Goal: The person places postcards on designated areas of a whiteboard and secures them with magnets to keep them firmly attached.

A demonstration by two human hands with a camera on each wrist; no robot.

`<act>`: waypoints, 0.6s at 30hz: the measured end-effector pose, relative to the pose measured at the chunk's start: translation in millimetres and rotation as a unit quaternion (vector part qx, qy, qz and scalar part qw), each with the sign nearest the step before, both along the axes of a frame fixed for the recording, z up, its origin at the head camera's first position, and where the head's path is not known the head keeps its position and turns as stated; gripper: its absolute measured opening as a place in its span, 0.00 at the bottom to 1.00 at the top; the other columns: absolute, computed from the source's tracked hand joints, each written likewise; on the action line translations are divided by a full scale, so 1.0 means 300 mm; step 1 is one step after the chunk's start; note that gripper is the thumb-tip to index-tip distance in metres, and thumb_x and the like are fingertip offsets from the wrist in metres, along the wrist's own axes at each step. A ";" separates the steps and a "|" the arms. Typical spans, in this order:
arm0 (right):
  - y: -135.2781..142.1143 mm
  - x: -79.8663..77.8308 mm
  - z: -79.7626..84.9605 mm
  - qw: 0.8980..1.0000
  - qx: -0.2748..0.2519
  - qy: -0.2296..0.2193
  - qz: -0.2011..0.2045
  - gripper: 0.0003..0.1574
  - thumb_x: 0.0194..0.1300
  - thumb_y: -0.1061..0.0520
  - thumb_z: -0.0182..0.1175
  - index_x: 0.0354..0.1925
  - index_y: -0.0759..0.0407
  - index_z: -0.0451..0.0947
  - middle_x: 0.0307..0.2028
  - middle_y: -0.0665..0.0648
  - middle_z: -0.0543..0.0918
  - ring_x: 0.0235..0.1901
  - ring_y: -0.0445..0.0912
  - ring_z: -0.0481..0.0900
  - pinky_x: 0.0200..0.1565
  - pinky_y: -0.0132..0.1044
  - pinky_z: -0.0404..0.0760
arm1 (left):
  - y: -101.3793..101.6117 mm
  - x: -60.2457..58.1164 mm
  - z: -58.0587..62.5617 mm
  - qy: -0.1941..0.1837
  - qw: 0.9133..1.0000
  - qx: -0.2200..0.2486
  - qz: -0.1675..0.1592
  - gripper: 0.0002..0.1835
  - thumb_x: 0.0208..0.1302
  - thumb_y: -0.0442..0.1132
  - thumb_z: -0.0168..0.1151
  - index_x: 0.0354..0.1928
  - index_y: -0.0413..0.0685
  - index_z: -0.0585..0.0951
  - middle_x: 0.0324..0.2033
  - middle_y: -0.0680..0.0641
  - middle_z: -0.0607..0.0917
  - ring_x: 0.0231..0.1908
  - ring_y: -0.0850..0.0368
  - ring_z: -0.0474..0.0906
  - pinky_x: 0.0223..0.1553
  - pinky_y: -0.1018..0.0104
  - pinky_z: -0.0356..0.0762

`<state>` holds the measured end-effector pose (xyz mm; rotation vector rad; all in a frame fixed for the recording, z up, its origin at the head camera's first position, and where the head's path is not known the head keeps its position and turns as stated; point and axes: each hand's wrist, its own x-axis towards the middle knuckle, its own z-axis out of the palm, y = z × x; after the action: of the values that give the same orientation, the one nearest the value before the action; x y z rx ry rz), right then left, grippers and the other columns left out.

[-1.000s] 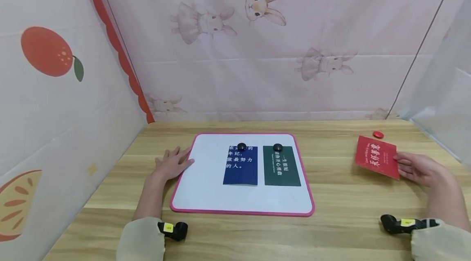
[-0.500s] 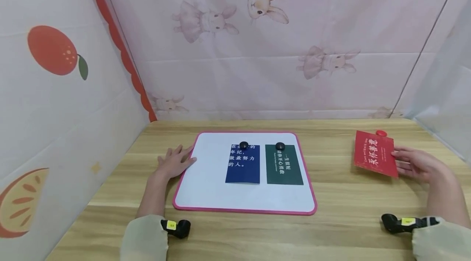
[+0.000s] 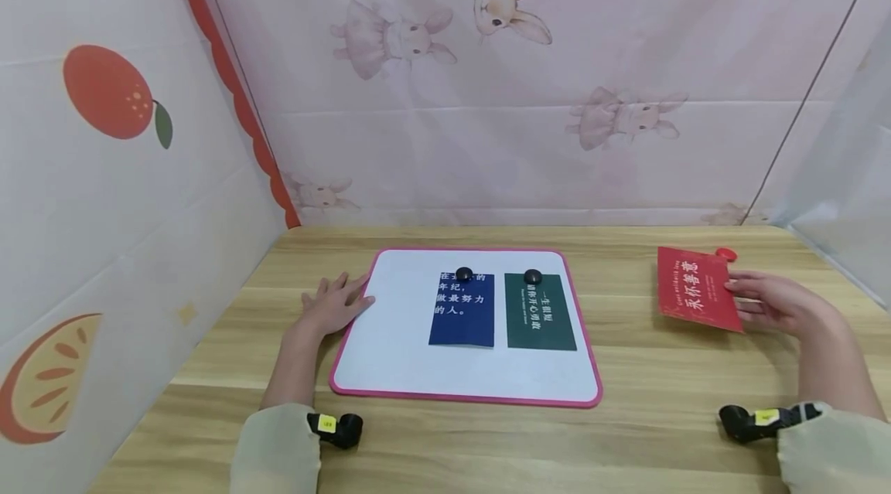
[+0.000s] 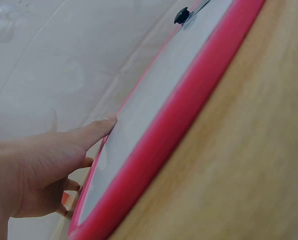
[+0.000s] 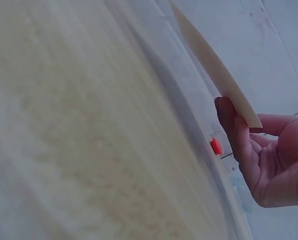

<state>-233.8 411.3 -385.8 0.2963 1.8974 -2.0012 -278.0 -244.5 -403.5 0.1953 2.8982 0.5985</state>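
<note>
A white magnetic board [image 3: 390, 370] with a pink rim lies on the table. My left hand [image 3: 334, 307] rests at its left edge, thumb on the white surface and the other fingers spread beside the rim. Black round magnets [image 3: 464, 274] sit at the tops of a blue card [image 3: 462, 324] and a green card [image 3: 541, 332] on the board. To the right, my right hand [image 3: 780, 304] pinches a red card [image 3: 696, 289] by its right edge. The right wrist view shows the pale back of that card [image 5: 216, 70], bowed and raised above the table between thumb and fingers.
A red magnet [image 3: 726, 254] lies on the table behind the red card. Bare wooden tabletop [image 3: 626, 370] separates the board from my right hand. Printed cloth [image 3: 522, 154] hangs along the back of the table, with more cloth at both sides.
My right hand has carried the red card slightly left, toward the board. The left hand stays at the board's edge; the head view has shifted a little.
</note>
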 end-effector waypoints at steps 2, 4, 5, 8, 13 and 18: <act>-0.007 -0.010 0.002 1.000 0.013 0.004 0.007 0.17 0.69 0.58 0.50 0.30 0.36 0.76 0.31 0.49 0.81 0.31 0.45 0.82 0.37 0.39 0.81 | 0.001 -0.001 0.000 -0.001 1.000 0.001 0.002 0.36 0.66 0.60 0.44 0.71 0.52 0.53 0.68 0.31 0.45 0.64 0.29 0.30 0.54 0.31 0.23; -0.016 -0.018 0.003 1.000 0.024 0.006 0.012 0.12 0.68 0.59 0.50 0.35 0.40 0.75 0.31 0.49 0.80 0.31 0.45 0.82 0.37 0.39 0.81 | 0.001 0.000 0.002 0.000 1.000 0.002 0.001 0.36 0.66 0.60 0.45 0.71 0.52 0.53 0.67 0.31 0.45 0.64 0.29 0.30 0.54 0.31 0.23; -0.021 -0.022 0.003 0.999 0.032 0.007 0.014 0.10 0.68 0.59 0.50 0.40 0.44 0.75 0.31 0.49 0.80 0.31 0.44 0.82 0.37 0.39 0.81 | 0.001 0.000 0.002 0.001 1.000 0.002 0.001 0.36 0.66 0.60 0.45 0.71 0.52 0.53 0.67 0.31 0.45 0.64 0.29 0.30 0.54 0.31 0.23; -0.040 -0.032 0.009 0.998 0.051 0.011 0.024 0.22 0.68 0.59 0.50 0.59 0.61 0.62 0.31 0.49 0.81 0.32 0.44 0.82 0.38 0.39 0.80 | 0.002 0.000 0.002 0.001 1.000 -0.001 0.001 0.36 0.66 0.60 0.44 0.71 0.53 0.53 0.68 0.31 0.45 0.64 0.29 0.30 0.54 0.31 0.23; -0.083 -0.051 0.036 0.997 0.074 0.006 0.036 0.41 0.69 0.59 0.48 0.67 0.75 0.37 0.31 0.48 0.81 0.33 0.44 0.82 0.39 0.39 0.80 | 0.002 0.001 -0.001 0.002 1.000 0.000 0.002 0.36 0.66 0.60 0.45 0.71 0.53 0.53 0.68 0.32 0.45 0.64 0.29 0.30 0.55 0.31 0.23; -0.127 -0.072 0.066 0.994 0.091 0.001 0.051 0.44 0.70 0.58 0.45 0.68 0.70 0.28 0.31 0.46 0.80 0.33 0.44 0.82 0.39 0.38 0.80 | -0.002 0.003 -0.003 0.005 1.000 -0.001 0.003 0.36 0.66 0.60 0.45 0.71 0.53 0.53 0.68 0.32 0.45 0.64 0.29 0.30 0.55 0.31 0.23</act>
<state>-255.5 373.1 -366.1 0.2393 2.0574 -1.7663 -277.3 -244.9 -404.5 0.1896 2.9098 0.5971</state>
